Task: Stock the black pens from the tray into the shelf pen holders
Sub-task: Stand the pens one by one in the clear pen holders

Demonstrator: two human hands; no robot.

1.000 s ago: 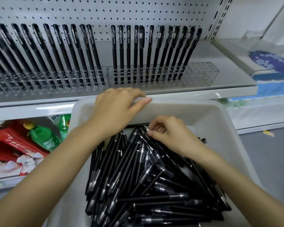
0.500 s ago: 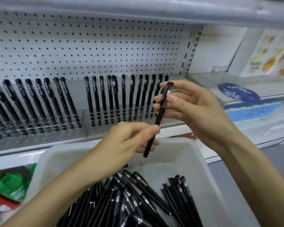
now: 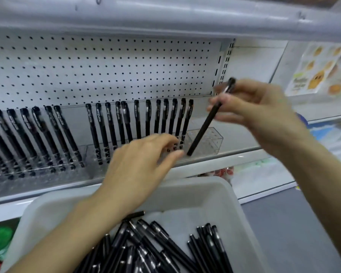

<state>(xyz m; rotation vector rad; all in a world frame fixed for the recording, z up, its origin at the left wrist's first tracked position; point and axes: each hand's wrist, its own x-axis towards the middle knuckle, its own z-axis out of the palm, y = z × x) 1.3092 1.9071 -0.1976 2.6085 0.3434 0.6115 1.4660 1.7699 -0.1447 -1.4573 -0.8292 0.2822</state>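
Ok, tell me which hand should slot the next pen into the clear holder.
Right. The right hand pinches the slim black pen, its lower end by the empty end of the clear plastic pen holder; the left hand holds nothing.

A white pegboard back panel stood behind; a grey upper shelf overhung it; a slotted upright closed the bay; grey floor lay at right.
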